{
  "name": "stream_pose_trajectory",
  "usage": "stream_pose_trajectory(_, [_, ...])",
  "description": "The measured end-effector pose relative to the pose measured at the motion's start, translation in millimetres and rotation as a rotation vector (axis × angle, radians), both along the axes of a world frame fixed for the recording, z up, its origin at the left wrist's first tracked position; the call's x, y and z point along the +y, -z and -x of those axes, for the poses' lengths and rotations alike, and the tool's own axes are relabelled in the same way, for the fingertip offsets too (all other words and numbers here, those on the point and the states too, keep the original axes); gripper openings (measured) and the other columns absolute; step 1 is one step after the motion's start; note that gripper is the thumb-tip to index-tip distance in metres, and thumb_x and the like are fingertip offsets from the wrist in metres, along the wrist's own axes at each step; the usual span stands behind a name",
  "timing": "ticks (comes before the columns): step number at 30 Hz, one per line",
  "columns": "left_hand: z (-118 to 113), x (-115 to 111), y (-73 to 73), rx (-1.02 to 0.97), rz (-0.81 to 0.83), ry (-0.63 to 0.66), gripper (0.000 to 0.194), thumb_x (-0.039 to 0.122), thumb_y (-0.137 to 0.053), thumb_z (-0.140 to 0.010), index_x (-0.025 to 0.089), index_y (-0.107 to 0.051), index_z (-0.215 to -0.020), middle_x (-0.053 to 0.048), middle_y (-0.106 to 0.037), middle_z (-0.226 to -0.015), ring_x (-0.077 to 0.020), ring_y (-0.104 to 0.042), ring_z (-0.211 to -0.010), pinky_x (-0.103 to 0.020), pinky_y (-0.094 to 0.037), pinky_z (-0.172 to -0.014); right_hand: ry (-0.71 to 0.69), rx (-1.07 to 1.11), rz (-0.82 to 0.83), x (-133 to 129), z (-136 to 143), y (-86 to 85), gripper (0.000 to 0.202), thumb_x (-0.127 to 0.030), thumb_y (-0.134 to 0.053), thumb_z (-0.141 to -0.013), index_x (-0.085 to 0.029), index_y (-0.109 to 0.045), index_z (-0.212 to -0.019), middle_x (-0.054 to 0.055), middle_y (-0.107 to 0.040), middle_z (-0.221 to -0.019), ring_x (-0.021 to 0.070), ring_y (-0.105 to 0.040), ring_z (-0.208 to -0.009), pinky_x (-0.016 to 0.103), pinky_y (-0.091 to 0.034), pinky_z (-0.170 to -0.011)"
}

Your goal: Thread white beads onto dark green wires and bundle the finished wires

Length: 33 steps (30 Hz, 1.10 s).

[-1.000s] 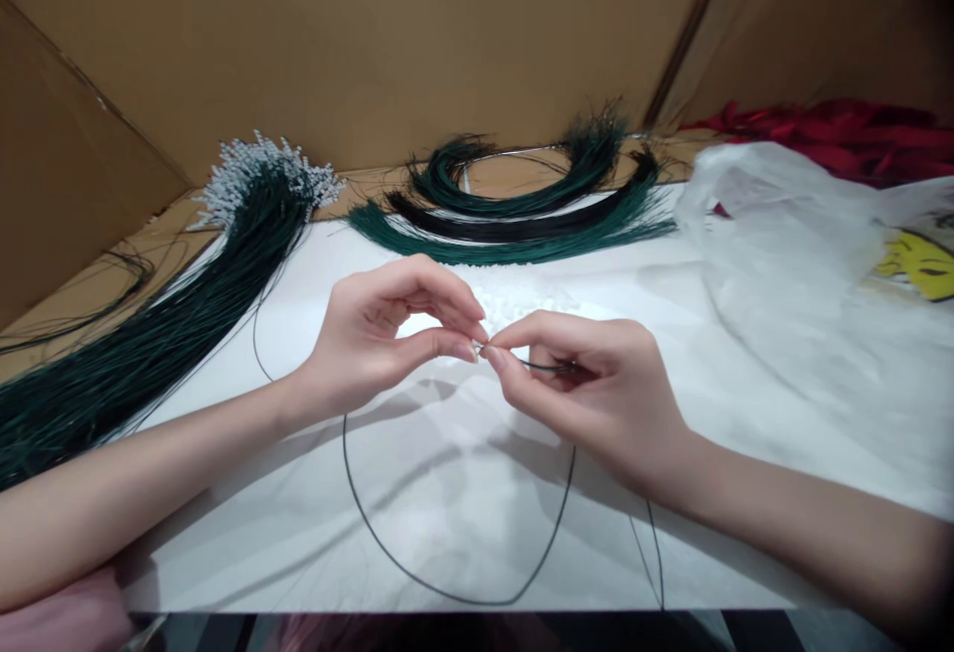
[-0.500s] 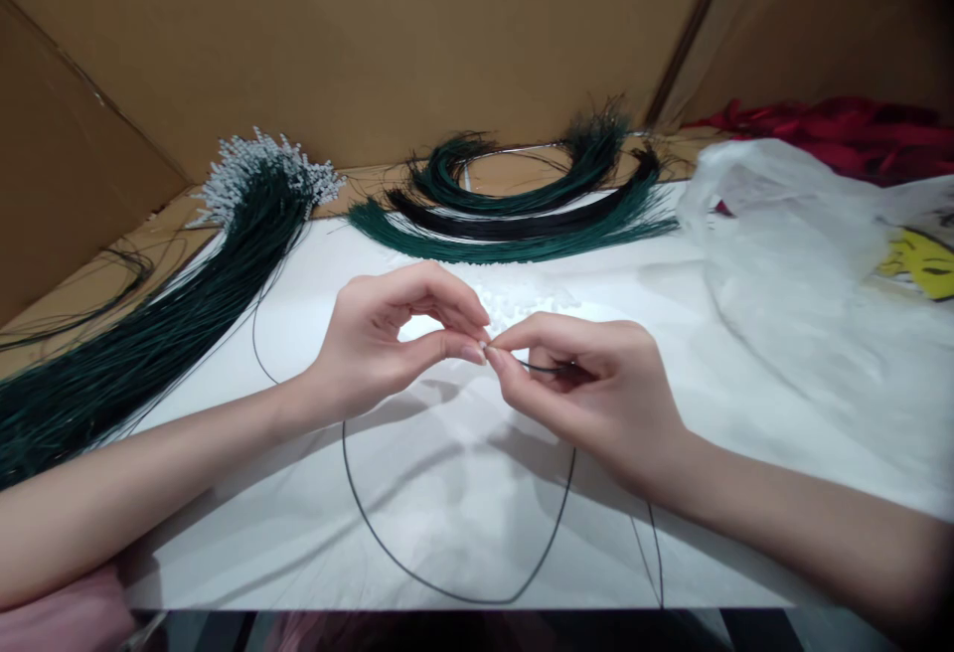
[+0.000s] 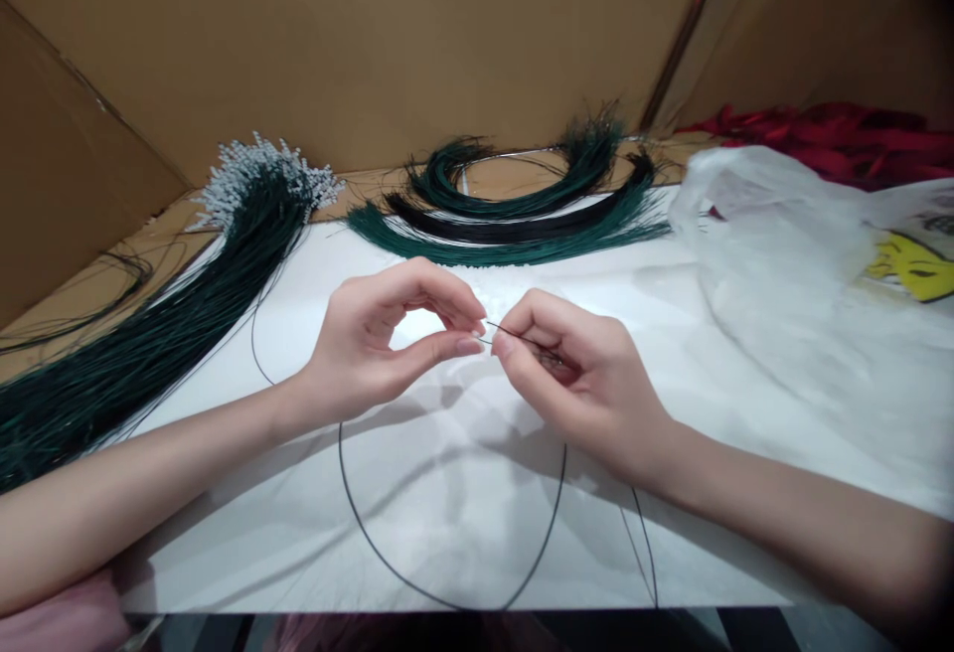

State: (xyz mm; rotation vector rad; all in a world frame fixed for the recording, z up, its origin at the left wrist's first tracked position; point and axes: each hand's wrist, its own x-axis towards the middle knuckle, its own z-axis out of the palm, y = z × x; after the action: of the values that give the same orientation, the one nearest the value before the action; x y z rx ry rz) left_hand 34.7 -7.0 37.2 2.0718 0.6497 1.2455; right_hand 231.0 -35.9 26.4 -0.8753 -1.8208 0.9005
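In the middle, my left hand (image 3: 388,339) has thumb and fingertips brought together on a thin dark green cord, with a tiny white piece like a bead at the tips. Just to its right, my right hand (image 3: 585,369) pinches the cord between thumb and index finger. One short cord end sticks out leftward from those fingers, close to the left fingertips. Below both hands the cord (image 3: 562,468) hangs in a wide loop over the white board. Small white bits (image 3: 496,279) lie behind the hands, partly hidden.
A thick bundle of green cords (image 3: 171,324) with white beaded ends lies at left. Curved green and black cord bundles (image 3: 514,249) lie at the back. On the right are a clear plastic bag (image 3: 782,274) and red ribbon-like material (image 3: 835,145). Cardboard walls (image 3: 417,46) enclose the board (image 3: 245,572).
My right hand has drawn slightly away from the left fingertips and turned a little upward. A cord end now shows between the hands, where the fingertips met around the white piece before.
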Motion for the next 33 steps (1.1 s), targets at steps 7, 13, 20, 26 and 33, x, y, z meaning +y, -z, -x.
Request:
stream_pose_trajectory(7, [-3.8, -2.8, 2.7, 0.030, -0.008, -0.039, 0.019, 0.017, -0.078, -0.078, 0.019, -0.069, -0.095, -0.004, -0.071, -0.087, -0.0155, -0.068, -0.075, -0.030, -0.061, -0.071, -0.007, -0.028, -0.007, 1.0, 0.3, 2.6, 0.011, -0.016, -0.051, -0.091, -0.018, -0.051, -0.081, -0.008, -0.032, -0.056, 0.0061, -0.027, -0.047, 0.022, -0.023, -0.045])
stream_pose_trajectory(13, [-1.0, -0.5, 1.0, -0.018, -0.020, -0.080, 0.024, 0.017, -0.082, -0.074, 0.019, -0.068, -0.095, -0.002, -0.071, -0.083, -0.0155, -0.072, -0.075, -0.027, -0.063, -0.072, -0.024, -0.040, 0.002, 1.9, -0.9, 1.4, 0.011, -0.020, -0.048, -0.096, -0.017, -0.053, -0.086, -0.007, -0.037, -0.058, 0.0071, -0.032, -0.049, 0.023, -0.026, -0.047])
stream_pose_trajectory(20, [0.8, 0.2, 1.9, -0.044, -0.031, -0.083, 0.027, 0.014, -0.082, -0.073, 0.019, -0.069, -0.096, -0.001, -0.071, -0.084, -0.0163, -0.073, -0.076, -0.028, -0.064, -0.072, 0.014, -0.094, -0.125, 2.4, -0.7, 2.7, 0.014, -0.017, -0.050, -0.096, -0.018, -0.055, -0.084, -0.007, -0.039, -0.057, 0.0063, -0.031, -0.048, 0.022, -0.028, -0.048])
stream_pose_trajectory(26, [0.2, -0.5, 2.5, -0.050, -0.038, -0.087, 0.028, 0.016, -0.084, -0.072, 0.019, -0.068, -0.095, -0.001, -0.072, -0.084, -0.0165, -0.074, -0.075, -0.028, -0.064, -0.070, 0.022, -0.104, -0.174, 1.5, 0.3, 2.3, 0.013, -0.014, -0.051, -0.094, -0.018, -0.055, -0.083, -0.008, -0.039, -0.056, 0.0058, -0.030, -0.047, 0.021, -0.027, -0.046])
stream_pose_trajectory(33, [0.4, -0.9, 1.9, -0.047, -0.047, -0.086, 0.028, 0.014, -0.083, -0.072, 0.020, -0.069, -0.095, -0.001, -0.072, -0.084, -0.0161, -0.073, -0.075, -0.028, -0.064, -0.071, 0.029, -0.106, -0.193, 1.0, 0.4, 2.5, 0.013, -0.013, -0.052, -0.092, -0.017, -0.055, -0.080, -0.007, -0.042, -0.058, 0.0054, -0.031, -0.048, 0.020, -0.029, -0.047])
